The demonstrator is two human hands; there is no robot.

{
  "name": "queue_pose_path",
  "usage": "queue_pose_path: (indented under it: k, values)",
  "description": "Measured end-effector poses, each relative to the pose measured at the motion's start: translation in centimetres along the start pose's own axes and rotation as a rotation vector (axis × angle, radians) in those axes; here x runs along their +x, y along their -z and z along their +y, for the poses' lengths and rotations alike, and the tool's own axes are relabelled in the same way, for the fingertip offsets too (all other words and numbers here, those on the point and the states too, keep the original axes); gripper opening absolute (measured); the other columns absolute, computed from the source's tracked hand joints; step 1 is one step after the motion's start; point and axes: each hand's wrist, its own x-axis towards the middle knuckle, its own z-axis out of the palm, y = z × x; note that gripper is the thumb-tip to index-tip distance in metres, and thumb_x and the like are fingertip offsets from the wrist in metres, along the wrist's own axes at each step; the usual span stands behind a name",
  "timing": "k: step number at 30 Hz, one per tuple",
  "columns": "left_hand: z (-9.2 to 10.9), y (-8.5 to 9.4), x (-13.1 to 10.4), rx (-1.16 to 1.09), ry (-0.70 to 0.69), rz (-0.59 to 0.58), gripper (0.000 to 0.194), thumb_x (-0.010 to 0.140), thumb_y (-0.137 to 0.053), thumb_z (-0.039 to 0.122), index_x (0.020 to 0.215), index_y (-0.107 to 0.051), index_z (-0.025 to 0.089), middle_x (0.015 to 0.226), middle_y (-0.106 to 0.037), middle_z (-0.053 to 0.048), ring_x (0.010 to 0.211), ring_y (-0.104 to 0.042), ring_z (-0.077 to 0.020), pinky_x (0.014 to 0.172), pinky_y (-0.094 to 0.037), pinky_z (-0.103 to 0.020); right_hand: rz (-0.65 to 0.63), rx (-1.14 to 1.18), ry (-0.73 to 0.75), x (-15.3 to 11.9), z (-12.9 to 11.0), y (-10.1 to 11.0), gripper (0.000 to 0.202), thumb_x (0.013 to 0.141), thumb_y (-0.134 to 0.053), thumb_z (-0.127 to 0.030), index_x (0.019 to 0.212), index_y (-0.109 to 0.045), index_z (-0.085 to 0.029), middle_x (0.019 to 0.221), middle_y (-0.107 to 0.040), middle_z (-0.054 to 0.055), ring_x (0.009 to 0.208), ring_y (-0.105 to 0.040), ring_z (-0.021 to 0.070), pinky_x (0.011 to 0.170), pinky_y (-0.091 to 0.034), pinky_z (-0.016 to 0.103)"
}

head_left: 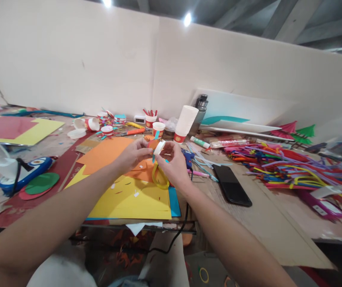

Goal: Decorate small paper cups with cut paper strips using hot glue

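Between my two hands is a cut-down paper cup [159, 148], with its white rim turned toward the right and a blue paper strip on it. My left hand [137, 153] pinches its left side with thumb and fingers. On the other side, my right hand [173, 160] has its fingers closed around the rim. A yellow loop [160, 177], perhaps a scissors handle, shows just under my right hand; its other parts are hidden. Below lie yellow paper sheets [129, 201] with small scraps on them, and orange paper [106, 155] behind my left wrist.
At the back stand a tall stack of paper cups [185, 121] and a cup of red sticks [150, 118]. Several cut cups [107, 130] lie to the left. A black phone [232, 185], colourful pipe cleaners [296, 165] and an orange cutter [135, 131] are also on the table.
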Motion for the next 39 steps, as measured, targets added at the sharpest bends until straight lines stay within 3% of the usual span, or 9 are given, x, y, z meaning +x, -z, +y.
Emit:
queue_pose_path:
  k: [6,10,14,22,39]
  values:
    - [-0.2,1.0,0.2,0.018,-0.02,-0.16,0.029,0.068,-0.083,0.025,0.083,-0.062,0.014,0.089,-0.068,-0.005,0.086,-0.064,-0.0169,0.085,-0.049,-0.034,-0.033,-0.024,0.046,-0.3,-0.6,0.3,0.032,0.077,-0.066,-0.027,0.104,-0.049,-0.023,0.106,-0.059,0.006,0.088,-0.062,0.0164,0.083,-0.055,0.035]
    - [-0.2,1.0,0.3,0.037,-0.059,-0.221,0.045,0.069,-0.083,0.023,0.107,-0.061,0.016,0.112,-0.066,-0.009,0.102,-0.062,-0.0194,0.091,-0.047,-0.032,-0.004,-0.09,0.06,-0.4,-0.8,0.5,0.033,0.076,-0.066,-0.027,0.104,-0.049,-0.022,0.105,-0.059,0.005,0.084,-0.061,0.0157,0.078,-0.055,0.035]
    - [-0.1,0.9,0.4,0.062,-0.111,-0.248,0.057,0.067,-0.084,0.02,0.118,-0.058,0.017,0.126,-0.062,-0.011,0.112,-0.06,-0.0222,0.093,-0.047,-0.031,0.013,-0.151,0.087,-0.5,-0.8,0.6,0.033,0.075,-0.066,-0.028,0.103,-0.05,-0.022,0.104,-0.06,0.005,0.081,-0.059,0.0149,0.076,-0.054,0.035]
    - [-0.5,1.4,0.6,0.099,-0.166,-0.263,0.062,0.063,-0.086,0.018,0.119,-0.059,0.019,0.131,-0.061,-0.012,0.119,-0.058,-0.0264,0.097,-0.048,-0.034,-0.002,-0.22,0.158,-0.7,-0.8,0.8,0.037,0.076,-0.065,-0.026,0.109,-0.051,-0.02,0.106,-0.059,0.007,0.082,-0.059,0.0155,0.075,-0.055,0.035]
    - [-0.5,1.4,0.6,0.091,-0.152,-0.284,0.062,0.064,-0.085,0.015,0.12,-0.06,0.019,0.132,-0.061,-0.012,0.117,-0.06,-0.0253,0.096,-0.049,-0.033,-0.04,-0.239,0.181,-0.9,-1.1,0.9,0.038,0.077,-0.067,-0.022,0.112,-0.053,-0.022,0.107,-0.054,0.007,0.085,-0.058,0.0151,0.075,-0.058,0.033]
